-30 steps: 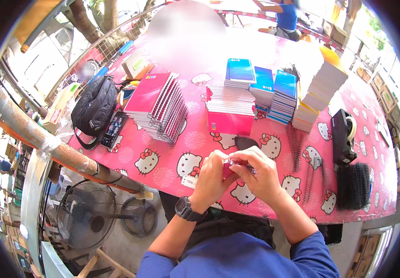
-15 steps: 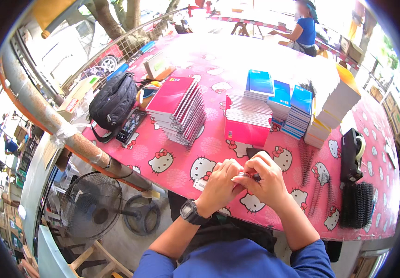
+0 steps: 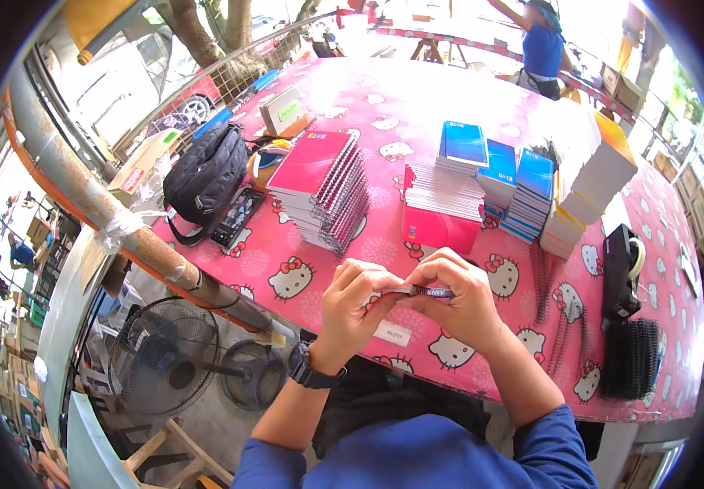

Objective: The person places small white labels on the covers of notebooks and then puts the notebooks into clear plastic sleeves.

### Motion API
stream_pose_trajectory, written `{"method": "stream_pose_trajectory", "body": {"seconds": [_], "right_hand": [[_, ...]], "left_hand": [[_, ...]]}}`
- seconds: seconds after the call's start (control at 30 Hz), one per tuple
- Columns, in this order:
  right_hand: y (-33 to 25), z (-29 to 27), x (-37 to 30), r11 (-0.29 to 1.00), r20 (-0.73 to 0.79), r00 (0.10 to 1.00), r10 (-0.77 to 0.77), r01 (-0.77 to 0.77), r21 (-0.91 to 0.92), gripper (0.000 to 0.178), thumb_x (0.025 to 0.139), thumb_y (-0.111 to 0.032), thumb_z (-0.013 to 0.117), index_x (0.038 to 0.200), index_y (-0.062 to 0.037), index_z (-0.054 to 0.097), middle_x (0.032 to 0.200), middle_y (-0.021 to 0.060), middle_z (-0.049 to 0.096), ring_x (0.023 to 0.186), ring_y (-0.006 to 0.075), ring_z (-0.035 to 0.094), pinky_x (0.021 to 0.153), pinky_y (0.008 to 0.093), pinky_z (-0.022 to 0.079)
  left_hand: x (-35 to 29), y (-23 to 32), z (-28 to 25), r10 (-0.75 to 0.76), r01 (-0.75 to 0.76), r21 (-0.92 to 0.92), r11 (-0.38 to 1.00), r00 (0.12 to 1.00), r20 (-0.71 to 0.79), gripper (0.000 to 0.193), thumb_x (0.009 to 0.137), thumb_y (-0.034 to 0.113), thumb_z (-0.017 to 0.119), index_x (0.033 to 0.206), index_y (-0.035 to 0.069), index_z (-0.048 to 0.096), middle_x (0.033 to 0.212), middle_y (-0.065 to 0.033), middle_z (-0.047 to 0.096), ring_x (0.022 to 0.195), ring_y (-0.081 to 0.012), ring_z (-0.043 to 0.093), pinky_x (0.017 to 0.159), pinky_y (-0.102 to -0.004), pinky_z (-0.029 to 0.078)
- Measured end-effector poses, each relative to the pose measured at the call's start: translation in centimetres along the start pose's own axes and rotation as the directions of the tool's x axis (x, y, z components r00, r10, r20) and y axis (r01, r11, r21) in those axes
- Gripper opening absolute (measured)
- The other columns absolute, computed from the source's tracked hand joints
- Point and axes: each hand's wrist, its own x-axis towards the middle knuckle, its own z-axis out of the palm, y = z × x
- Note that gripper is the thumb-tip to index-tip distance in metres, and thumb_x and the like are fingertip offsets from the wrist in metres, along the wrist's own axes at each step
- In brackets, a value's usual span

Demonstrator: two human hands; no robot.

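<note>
My left hand point(image 3: 353, 308) and my right hand point(image 3: 464, 298) are close together above the table's near edge. Fingers and thumbs of both pinch a small slim object point(image 3: 432, 292), pale at its left end and dark with light markings at its right. Its kind is too small to make out. Below the hands, a white paper label point(image 3: 392, 332) lies on the table. Beyond them lies a stack of notebooks with pink covers point(image 3: 437, 230), white page edges showing. To its left rises a tall stack of red spiral notebooks point(image 3: 313, 167).
The pink patterned tablecloth point(image 3: 303, 306) covers the table. Blue notebooks point(image 3: 523, 191) and yellow-topped paper stacks point(image 3: 592, 175) stand right of centre. A black tape dispenser point(image 3: 619, 273) and black binding coils point(image 3: 631, 359) lie at right. A black bag point(image 3: 203, 181), phone point(image 3: 239, 216) and fan point(image 3: 164, 359) are at left.
My hands have drawn slightly apart, so the small object shows between them. More of the white label is visible. In the background, a person in blue has raised an arm.
</note>
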Motion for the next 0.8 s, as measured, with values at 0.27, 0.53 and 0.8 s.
{"method": "stream_pose_trajectory", "body": {"seconds": [0.27, 0.53, 0.8], "right_hand": [[-0.4, 1.2, -0.6, 0.997, -0.058, 0.998, -0.024, 0.028, 0.068, 0.028, 0.064, -0.007, 0.078, 0.083, -0.0052, 0.058, 0.078, 0.006, 0.057, 0.073, 0.0213, 0.056, 0.064, 0.0315, 0.046], [-0.2, 0.2, -1.4, 0.986, -0.041, 0.987, -0.157, 0.154, -0.064, 0.027, 0.063, -0.008, 0.077, 0.082, -0.0077, 0.058, 0.082, 0.0038, 0.055, 0.083, 0.0228, 0.052, 0.076, 0.0364, 0.042], [-1.1, 3.2, 0.9, 0.95, 0.022, 0.952, -0.305, 0.306, -0.059, 0.029, 0.062, -0.016, 0.08, 0.081, -0.0079, 0.06, 0.078, 0.0059, 0.056, 0.075, 0.0258, 0.052, 0.072, 0.0373, 0.042]], "left_hand": [[-1.2, 0.0, 0.0, 0.007, -0.014, -0.062, 0.998, 0.995, -0.1, 0.024, 0.065, -0.003, 0.073, 0.084, 0.009, 0.065, 0.082, -0.0031, 0.062, 0.08, -0.0213, 0.056, 0.067, -0.0308, 0.045], [-1.2, 0.7, 0.4, 0.168, -0.158, 0.077, 0.984, 0.975, -0.145, 0.021, 0.063, -0.002, 0.073, 0.078, 0.011, 0.066, 0.081, -0.001, 0.061, 0.079, -0.0214, 0.055, 0.069, -0.0322, 0.045], [-2.1, 1.1, -3.5, 0.097, -0.09, 0.058, 0.994, 0.985, -0.144, 0.024, 0.066, 0.0, 0.074, 0.086, 0.011, 0.067, 0.081, -0.0014, 0.06, 0.079, -0.0194, 0.055, 0.068, -0.032, 0.046]]}}
